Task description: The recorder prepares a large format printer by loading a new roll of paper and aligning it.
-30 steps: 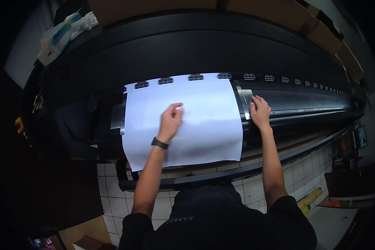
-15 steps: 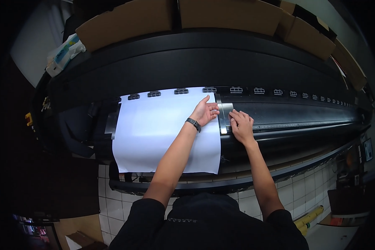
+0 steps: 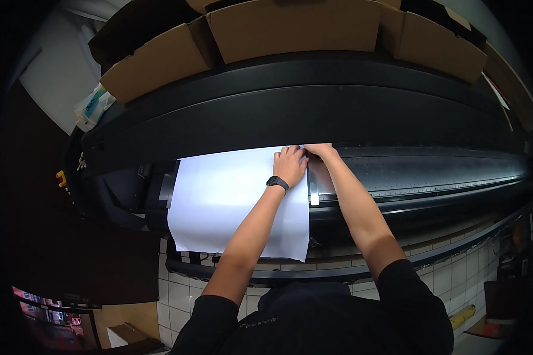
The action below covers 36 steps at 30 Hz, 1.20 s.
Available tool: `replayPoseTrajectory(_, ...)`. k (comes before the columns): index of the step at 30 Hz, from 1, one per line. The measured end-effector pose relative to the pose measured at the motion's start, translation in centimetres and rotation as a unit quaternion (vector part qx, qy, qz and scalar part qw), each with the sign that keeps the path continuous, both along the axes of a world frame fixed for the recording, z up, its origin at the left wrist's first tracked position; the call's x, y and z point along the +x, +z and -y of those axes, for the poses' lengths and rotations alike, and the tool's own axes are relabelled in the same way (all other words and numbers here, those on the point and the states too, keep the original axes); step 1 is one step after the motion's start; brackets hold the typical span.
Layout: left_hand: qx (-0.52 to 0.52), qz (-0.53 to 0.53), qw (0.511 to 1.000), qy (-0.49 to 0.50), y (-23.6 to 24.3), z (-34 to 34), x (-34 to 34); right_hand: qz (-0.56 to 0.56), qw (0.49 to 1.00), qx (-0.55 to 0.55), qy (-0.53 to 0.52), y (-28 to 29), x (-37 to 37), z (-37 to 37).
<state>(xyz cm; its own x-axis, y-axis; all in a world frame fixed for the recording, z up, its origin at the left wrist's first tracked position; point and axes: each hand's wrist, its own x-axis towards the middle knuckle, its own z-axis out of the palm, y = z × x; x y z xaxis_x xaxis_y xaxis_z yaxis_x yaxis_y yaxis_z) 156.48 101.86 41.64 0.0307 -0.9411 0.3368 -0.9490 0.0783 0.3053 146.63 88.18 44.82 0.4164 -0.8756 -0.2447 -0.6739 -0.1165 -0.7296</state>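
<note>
Head view, the only one: we list one white sheet (image 3: 231,207), laid across the black machine (image 3: 237,130), its upper edge at the raised housing, its lower end hanging over the front. Done, by our reading: the sheet is in place, with a metal strip (image 3: 166,189) along its left edge and a second metal plate (image 3: 315,195) just beside its right (overlap, if any, we cannot tell). Left, we judge: the upper right corner, where both hands meet. Left hand (image 3: 288,165): palm down on the sheet, fingers slightly apart and bent; any pinch we cannot tell. Right hand (image 3: 320,149): at that corner, fingers hidden, so its grip and spread remain unlisted.
</note>
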Motion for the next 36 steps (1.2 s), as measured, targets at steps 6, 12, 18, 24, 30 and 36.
replayPoseTrajectory(6,-0.034,0.011,0.999,-0.023,-0.3,-0.4,-0.2,0.068,0.996,-0.043,-0.031,-1.9,0.9,1.0)
replayPoseTrajectory(12,-0.1,0.056,0.993,-0.02,-1.1,0.3,-0.9,0.129,0.984,-0.095,-0.084,-3.1,-0.1,-0.2)
replayPoseTrajectory(18,-0.12,-0.157,0.979,0.057,-0.9,-1.7,-0.6,0.141,0.963,-0.198,-0.119,-3.4,-6.0,-8.0)
replayPoseTrajectory(24,0.217,-0.568,0.788,0.096,2.3,0.5,0.6,0.061,0.926,-0.362,-0.089,-4.1,-10.2,-13.9)
replayPoseTrajectory(30,0.245,-0.787,0.565,0.005,1.4,2.2,1.6,0.054,0.899,-0.431,-0.06,-4.2,-10.3,-15.1)
replayPoseTrajectory(36,0.249,-0.836,0.489,-0.014,0.2,2.4,3.1,0.068,0.898,-0.433,-0.036,-4.3,-10.2,-15.1)
